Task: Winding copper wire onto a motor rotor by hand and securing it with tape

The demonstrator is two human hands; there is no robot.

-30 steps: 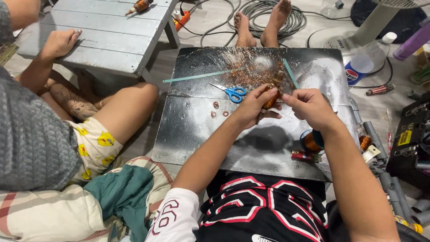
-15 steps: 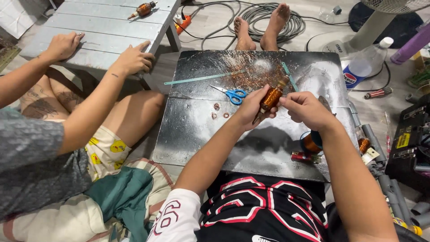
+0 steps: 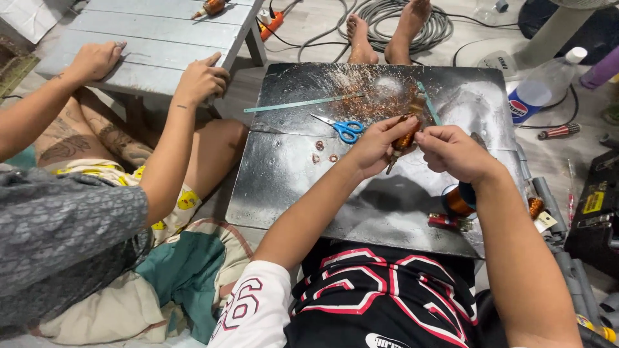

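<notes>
Head view looks down on a dark metal sheet (image 3: 284, 187) that serves as the worktop, laid on the floor before the seated person. Both of the person's hands meet above the middle of the sheet, somewhat toward its far edge. The left hand (image 3: 374, 149) is curled around a small copper-wound coil (image 3: 407, 134), with thumb and fingers closed on its lower part, so the coil stands up tilted out of the top of the fist, between the two hands. The right hand (image 3: 454, 153) sits just beside it, fingertips pressed together at the coil's upper end; whether they pinch a wire or the coil's body itself cannot be told.

On the sheet just beyond the left hand lie blue-handled scissors (image 3: 343, 129), and a thin teal strip (image 3: 303, 103) runs across toward the left edge. A scatter of copper wire scraps (image 3: 371, 96) covers the far middle of the sheet. A few small rings (image 3: 324, 154) lie near the left wrist. Close to the right edge, under the right forearm, stands a spool of copper wire (image 3: 456, 201), with a small red tool (image 3: 451, 222) beside it toward the near edge.

To the left, another person sits with both hands resting on a grey wooden bench (image 3: 148, 32). A plastic bottle (image 3: 545, 84) lies on the floor off the sheet's far right corner.
</notes>
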